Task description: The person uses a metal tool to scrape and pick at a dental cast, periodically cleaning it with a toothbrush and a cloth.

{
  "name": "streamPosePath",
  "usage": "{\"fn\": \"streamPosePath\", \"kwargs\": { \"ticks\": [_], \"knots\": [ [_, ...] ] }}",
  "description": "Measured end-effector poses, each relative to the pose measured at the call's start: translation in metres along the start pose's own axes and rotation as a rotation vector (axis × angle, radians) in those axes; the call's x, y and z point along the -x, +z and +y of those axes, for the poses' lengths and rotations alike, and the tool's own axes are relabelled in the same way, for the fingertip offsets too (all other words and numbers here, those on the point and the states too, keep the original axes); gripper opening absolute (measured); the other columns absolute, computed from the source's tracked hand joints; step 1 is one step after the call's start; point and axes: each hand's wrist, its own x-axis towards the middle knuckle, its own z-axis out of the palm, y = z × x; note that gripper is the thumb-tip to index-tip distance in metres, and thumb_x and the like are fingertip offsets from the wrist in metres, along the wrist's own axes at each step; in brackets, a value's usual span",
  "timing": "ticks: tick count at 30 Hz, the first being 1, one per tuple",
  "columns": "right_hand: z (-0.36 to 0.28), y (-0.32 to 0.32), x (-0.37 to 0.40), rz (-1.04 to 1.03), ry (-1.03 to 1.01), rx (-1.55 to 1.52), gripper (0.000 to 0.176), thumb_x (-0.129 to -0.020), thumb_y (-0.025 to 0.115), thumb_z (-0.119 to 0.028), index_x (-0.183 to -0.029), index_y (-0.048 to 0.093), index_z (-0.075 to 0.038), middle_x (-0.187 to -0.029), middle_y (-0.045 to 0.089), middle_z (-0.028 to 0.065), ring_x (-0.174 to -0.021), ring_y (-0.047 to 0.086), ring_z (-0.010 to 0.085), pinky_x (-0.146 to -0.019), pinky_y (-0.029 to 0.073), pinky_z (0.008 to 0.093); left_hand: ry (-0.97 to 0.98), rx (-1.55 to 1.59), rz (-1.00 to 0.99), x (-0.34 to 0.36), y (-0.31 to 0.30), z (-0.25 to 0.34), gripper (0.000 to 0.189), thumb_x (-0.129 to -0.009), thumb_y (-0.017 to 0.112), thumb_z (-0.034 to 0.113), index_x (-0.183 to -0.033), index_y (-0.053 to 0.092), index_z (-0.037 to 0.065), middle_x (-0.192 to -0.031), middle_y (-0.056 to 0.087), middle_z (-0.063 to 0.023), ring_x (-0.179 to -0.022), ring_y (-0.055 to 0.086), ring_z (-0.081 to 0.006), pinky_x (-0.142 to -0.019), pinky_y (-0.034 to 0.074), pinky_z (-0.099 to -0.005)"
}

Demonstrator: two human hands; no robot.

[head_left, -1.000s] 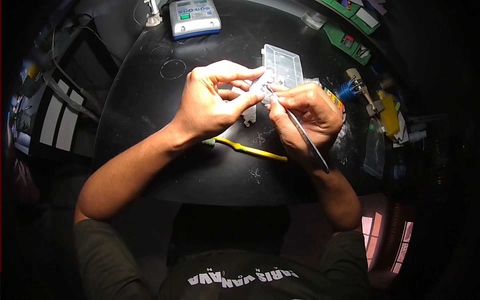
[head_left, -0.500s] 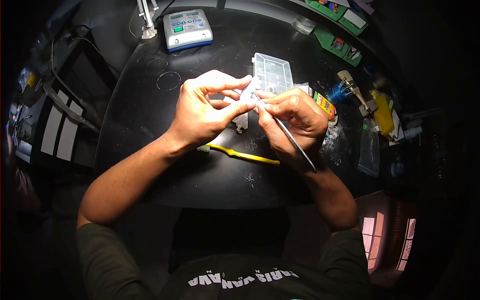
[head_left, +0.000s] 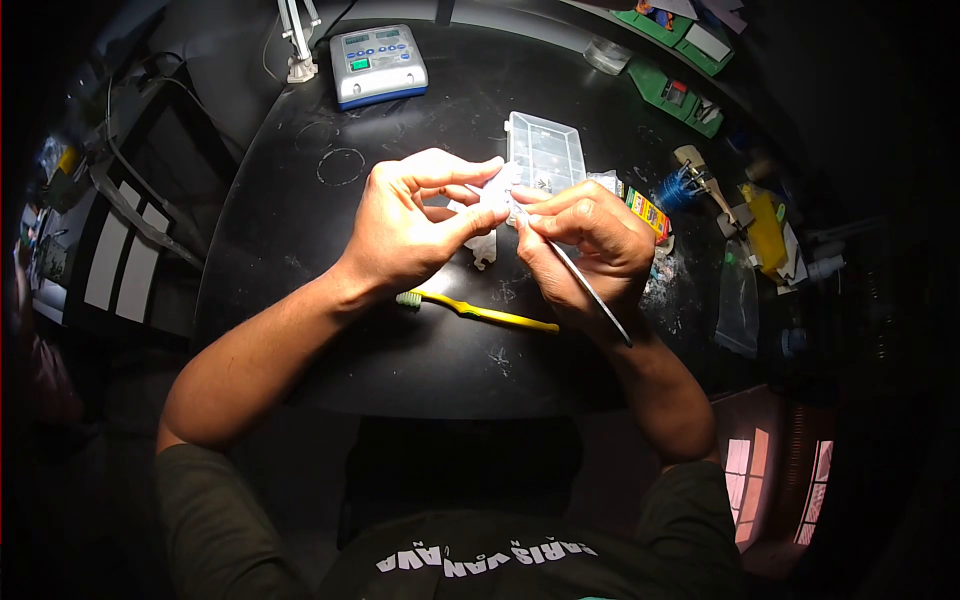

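Between the thumb and fingers of my left hand (head_left: 405,220) is a small white piece (head_left: 494,196), overexposed and partly covered, so its exact shape does not show. My right hand (head_left: 592,245) grips a slim metal hand tool (head_left: 590,287) like a pen, its tip at the white piece and its shaft slanting down to the right. Below the hands, a yellow toothbrush (head_left: 490,314) lies on the black table, bristles to the left. A crumpled whitish scrap (head_left: 483,250) rests under the fingers. Just beyond them a clear compartment box (head_left: 545,145) holds tiny parts.
A grey-and-blue control unit (head_left: 378,68) stands at the back left beside a lamp arm (head_left: 296,45). To the right are a yellow-red box (head_left: 648,215), a coil of blue wire (head_left: 680,190), a plastic bag (head_left: 738,305) and white dust. Green bins (head_left: 675,95) sit at the back right.
The white piece has turned slightly in my left fingers, and the tool tip has shifted a little against it. Both hands otherwise keep nearly the same place.
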Motion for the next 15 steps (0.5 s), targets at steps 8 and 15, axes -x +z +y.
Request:
{"fn": "streamPosePath", "kwargs": {
  "ticks": [8, 15],
  "knots": [
    [-0.001, 0.0, -0.001, 0.019, 0.012, -0.047, 0.014, -0.076, 0.078, 0.011, -0.081, 0.068, 0.002, -0.082, 0.07, 0.0135, -0.08, 0.076, 0.0223, -0.086, 0.065, 0.0375, -0.1, 0.213, -0.077, 0.0, -0.002, 0.004, 0.034, -0.094, 0.077, 0.004, -0.127, 0.071, -0.004, -0.103, 0.073, -0.0111, -0.09, 0.073, -0.0155, -0.081, 0.063, -0.0293],
    [0.0, -0.001, -0.001, 0.024, -0.017, -0.051, 0.015, -0.077, 0.079, 0.011, -0.082, 0.069, 0.001, -0.083, 0.071, 0.014, -0.084, 0.077, 0.0241, -0.084, 0.065, 0.0367, -0.125, 0.19, -0.11, 0.0, -0.002, 0.008, 0.038, -0.097, 0.072, 0.001, -0.134, 0.067, -0.005, -0.112, 0.074, -0.0116, -0.099, 0.071, -0.0139, -0.088, 0.06, -0.0281]
  ]
}}
